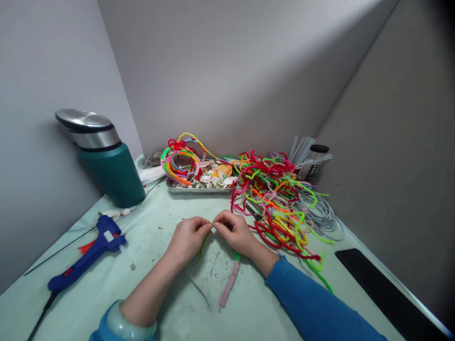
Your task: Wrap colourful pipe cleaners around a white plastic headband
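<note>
My left hand and my right hand meet at the middle of the table, fingertips pinched together on a thin green pipe cleaner. The green stem trails down under my left hand. A pink fuzzy pipe cleaner with a green end lies on the table below my right wrist. A thin bare wire rests beside it. Both sleeves are blue, and a pale bangle sits on my left wrist.
A tangled heap of coloured pipe cleaners lies to the right, with a coil of grey wire. A metal tray of shells stands behind. A blue glue gun, a teal flask and a black slab are nearby.
</note>
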{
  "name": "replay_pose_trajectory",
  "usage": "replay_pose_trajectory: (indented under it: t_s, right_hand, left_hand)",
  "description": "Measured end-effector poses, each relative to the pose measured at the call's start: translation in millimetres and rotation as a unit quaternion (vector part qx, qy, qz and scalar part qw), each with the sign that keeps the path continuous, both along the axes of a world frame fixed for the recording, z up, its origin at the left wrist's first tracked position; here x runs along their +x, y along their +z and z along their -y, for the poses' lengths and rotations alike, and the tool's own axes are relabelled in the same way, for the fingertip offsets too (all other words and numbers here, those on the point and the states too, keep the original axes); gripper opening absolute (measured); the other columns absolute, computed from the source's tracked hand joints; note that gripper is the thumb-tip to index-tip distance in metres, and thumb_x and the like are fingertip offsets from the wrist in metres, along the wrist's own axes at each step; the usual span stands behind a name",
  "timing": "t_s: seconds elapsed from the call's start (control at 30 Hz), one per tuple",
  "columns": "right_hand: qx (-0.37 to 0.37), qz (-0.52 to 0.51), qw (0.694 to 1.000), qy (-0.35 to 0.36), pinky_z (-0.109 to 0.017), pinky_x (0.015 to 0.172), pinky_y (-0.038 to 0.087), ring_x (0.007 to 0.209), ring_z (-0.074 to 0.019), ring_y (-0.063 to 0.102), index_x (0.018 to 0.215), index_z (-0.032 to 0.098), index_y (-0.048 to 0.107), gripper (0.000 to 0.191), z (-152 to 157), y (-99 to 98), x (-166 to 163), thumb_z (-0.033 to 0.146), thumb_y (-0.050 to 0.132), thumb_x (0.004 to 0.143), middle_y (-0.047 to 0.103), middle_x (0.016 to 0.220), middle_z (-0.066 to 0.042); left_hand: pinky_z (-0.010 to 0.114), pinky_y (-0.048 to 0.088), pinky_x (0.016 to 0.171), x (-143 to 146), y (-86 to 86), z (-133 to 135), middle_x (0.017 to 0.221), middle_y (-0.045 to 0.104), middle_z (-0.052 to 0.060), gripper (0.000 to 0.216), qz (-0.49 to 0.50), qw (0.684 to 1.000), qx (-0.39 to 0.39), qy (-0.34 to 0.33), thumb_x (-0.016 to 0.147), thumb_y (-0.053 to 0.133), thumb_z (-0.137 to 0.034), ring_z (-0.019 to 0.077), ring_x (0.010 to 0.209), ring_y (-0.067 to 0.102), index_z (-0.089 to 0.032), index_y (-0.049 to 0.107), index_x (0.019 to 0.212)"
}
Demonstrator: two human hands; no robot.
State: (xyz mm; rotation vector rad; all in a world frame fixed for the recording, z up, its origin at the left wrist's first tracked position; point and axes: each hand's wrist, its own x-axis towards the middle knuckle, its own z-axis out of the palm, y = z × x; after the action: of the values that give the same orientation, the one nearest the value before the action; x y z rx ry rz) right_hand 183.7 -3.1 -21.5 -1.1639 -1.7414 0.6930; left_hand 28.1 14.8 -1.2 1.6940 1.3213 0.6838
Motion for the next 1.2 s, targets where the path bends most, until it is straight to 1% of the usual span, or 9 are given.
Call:
replay_pose_trajectory:
  t_s: [0.1,0.17,0.4,0.67,0.83,0.93,1.07,1.13,1.2]
  right_hand:
    - [-0.001,-0.001,1.0,0.0,-0.021,0.054,0.038,0.059,-0.0107,0.049,0.076,0.016,0.056,0.007,0,0.0,0,0.019,0.05,0.079,0.055,0.065,0.001]
    - [-0.002,0.003,1.0,0.002,-0.021,0.054,0.038,0.059,-0.0106,0.049,0.077,0.017,0.056,0.007,0,-0.4,0,0.018,0.05,0.079,0.055,0.064,0.001]
    - [0.005,0.018,1.0,0.001,-0.022,0.056,0.038,0.06,-0.0109,0.05,0.078,0.017,0.056,0.007,0,-1.3,0,0.019,0.05,0.079,0.055,0.066,0.001]
    - [0.001,0.032,0.999,0.007,-0.022,0.057,0.038,0.061,-0.0112,0.051,0.078,0.017,0.056,0.007,0,-1.7,1,0.019,0.049,0.08,0.057,0.067,0.0]
    - [0.004,0.041,0.999,0.003,-0.021,0.056,0.039,0.06,-0.0109,0.051,0.079,0.017,0.056,0.008,0,-2.6,-1,0.018,0.049,0.08,0.057,0.067,0.001]
    - [0.043,0.053,0.998,-0.016,-0.023,0.059,0.04,0.063,-0.012,0.052,0.079,0.017,0.056,0.008,0,0.2,-1,0.017,0.049,0.081,0.057,0.07,-0.001]
    - [0.131,0.042,0.989,-0.046,-0.029,0.072,0.042,0.082,-0.0168,0.054,0.079,0.018,0.056,0.003,3,8.6,-3,0.019,0.053,0.079,0.057,0.084,-0.006]
    - [0.15,0.034,0.987,-0.046,-0.031,0.074,0.042,0.085,-0.0177,0.053,0.073,0.018,0.054,0.005,6,13.7,-5,0.019,0.055,0.078,0.056,0.086,-0.006]
    - [0.148,0.027,0.988,-0.044,-0.03,0.072,0.043,0.08,-0.0166,0.054,0.066,0.018,0.051,0.012,10,19.7,-10,0.018,0.055,0.078,0.056,0.082,-0.005]
  left_hand:
    - [0.02,0.028,0.035,0,-5.3,-1,0.044,0.049,-0.005,0.031,0.041,0.998,-0.05,0.003,0.07,0.051,-0.044,0.0076,0.031,0.038,-0.016,0.061,0.068]
    - [0.02,0.028,0.034,0,-7.7,-2,0.044,0.049,-0.005,0.031,0.052,0.997,-0.06,-0.001,0.07,0.051,-0.045,0.0071,0.031,0.037,-0.016,0.06,0.066]
    - [0.02,0.03,0.038,0,-1.7,-1,0.044,0.05,-0.004,0.029,-0.002,1.0,-0.017,0.015,0.07,0.051,-0.042,0.0081,0.033,0.041,-0.016,0.062,0.067]
    - [0.021,0.029,0.041,-2,1.7,0,0.043,0.049,-0.004,0.029,-0.019,1.0,-0.009,-0.001,0.071,0.05,-0.042,0.0083,0.035,0.04,-0.016,0.06,0.062]
    - [0.02,0.027,0.038,-2,0.8,-1,0.043,0.049,-0.004,0.031,-0.015,0.999,-0.035,-0.005,0.071,0.05,-0.044,0.0077,0.035,0.037,-0.015,0.06,0.064]
    - [0.019,0.025,0.036,-2,-1.1,-2,0.042,0.047,-0.005,0.032,-0.021,0.999,-0.048,-0.007,0.072,0.048,-0.044,0.0072,0.034,0.035,-0.015,0.06,0.064]
    - [0.019,0.024,0.035,-3,-5.0,-3,0.044,0.049,-0.004,0.033,-0.034,0.998,-0.041,-0.015,0.074,0.046,-0.043,0.0065,0.033,0.034,-0.015,0.059,0.061]
    - [0.019,0.023,0.036,-3,-6.3,-4,0.045,0.05,-0.003,0.032,-0.036,0.999,-0.034,-0.022,0.074,0.046,-0.041,0.0065,0.034,0.035,-0.015,0.058,0.06]
    - [0.02,0.023,0.036,-3,-6.8,-4,0.044,0.051,-0.003,0.031,-0.038,0.999,-0.03,-0.023,0.074,0.046,-0.039,0.0065,0.034,0.035,-0.015,0.057,0.058]
